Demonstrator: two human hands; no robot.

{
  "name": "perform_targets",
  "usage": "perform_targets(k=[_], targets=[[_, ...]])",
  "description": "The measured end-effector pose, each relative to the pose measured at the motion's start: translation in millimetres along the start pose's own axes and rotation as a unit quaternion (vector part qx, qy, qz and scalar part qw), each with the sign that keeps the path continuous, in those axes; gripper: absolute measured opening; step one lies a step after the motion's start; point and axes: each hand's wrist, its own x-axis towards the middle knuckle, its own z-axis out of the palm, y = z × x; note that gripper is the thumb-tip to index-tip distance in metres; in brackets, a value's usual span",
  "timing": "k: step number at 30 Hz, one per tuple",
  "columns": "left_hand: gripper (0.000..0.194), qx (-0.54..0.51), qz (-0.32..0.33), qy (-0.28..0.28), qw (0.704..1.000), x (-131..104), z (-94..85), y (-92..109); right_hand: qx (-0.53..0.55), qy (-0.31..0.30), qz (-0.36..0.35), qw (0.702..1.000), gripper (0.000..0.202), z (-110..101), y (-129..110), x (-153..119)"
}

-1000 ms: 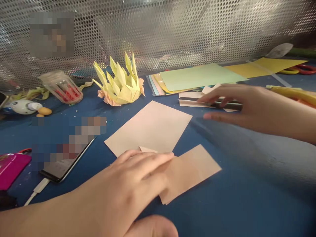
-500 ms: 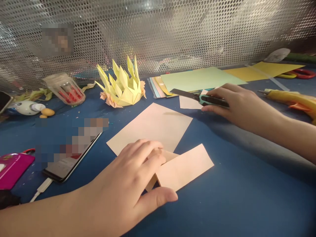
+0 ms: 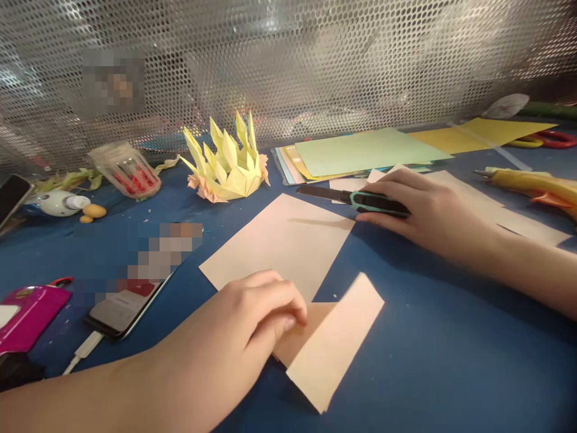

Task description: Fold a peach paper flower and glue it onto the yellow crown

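My right hand (image 3: 424, 204) is closed around a black and teal utility knife (image 3: 378, 203), its long dark blade pointing left over a pale pink paper sheet (image 3: 274, 240). That sheet lies flat on the blue table. Nearer to me, my left hand (image 3: 252, 319) has its thumb and fingertips pinched at the left part of a folded piece of pink paper (image 3: 340, 343). The folded strip slants up to the right, and its left edge is hidden under my fingers. More pale pink paper (image 3: 478, 198) lies behind and beyond my right hand.
A yellow-green origami piece (image 3: 232, 168) stands at the back, beside a jar (image 3: 128, 171) with red bits. Coloured paper (image 3: 360, 153) is stacked along the mesh wall. A phone (image 3: 130, 300) lies left with a cable. Red-handled scissors (image 3: 547, 139) and a yellow tool (image 3: 532, 183) are right.
My left thumb has drawn in against the fingers at the folded paper, which has turned more steeply. My right hand has moved slightly left and down with the utility knife, uncovering paper behind it.
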Motion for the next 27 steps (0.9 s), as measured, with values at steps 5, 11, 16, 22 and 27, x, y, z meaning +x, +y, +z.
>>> perform_targets(k=[5,11,16,22,27], targets=[[0.037,-0.007,0.028,0.101,0.995,-3.9,4.6,-3.4,-0.020,0.025,0.012,0.999,0.048,-2.9,-0.9,0.4],[0.042,0.101,0.116,0.073,0.985,-19.6,15.6,-5.7,-0.034,0.042,0.042,0.998,0.039,-1.9,-0.4,-0.3],[0.032,0.244,0.144,0.035,0.958,-29.3,21.8,-8.2,-0.052,0.028,0.047,0.997,0.034,-3.3,-2.1,-2.7],[0.030,0.307,0.212,0.136,0.918,-28.3,25.3,-3.7,-0.051,0.032,0.004,0.998,0.019,-2.0,4.3,-8.0],[0.023,0.319,0.226,0.165,0.906,-24.8,22.5,2.1,-0.004,-0.004,-0.085,0.996,0.021,3.0,14.4,-10.6]])
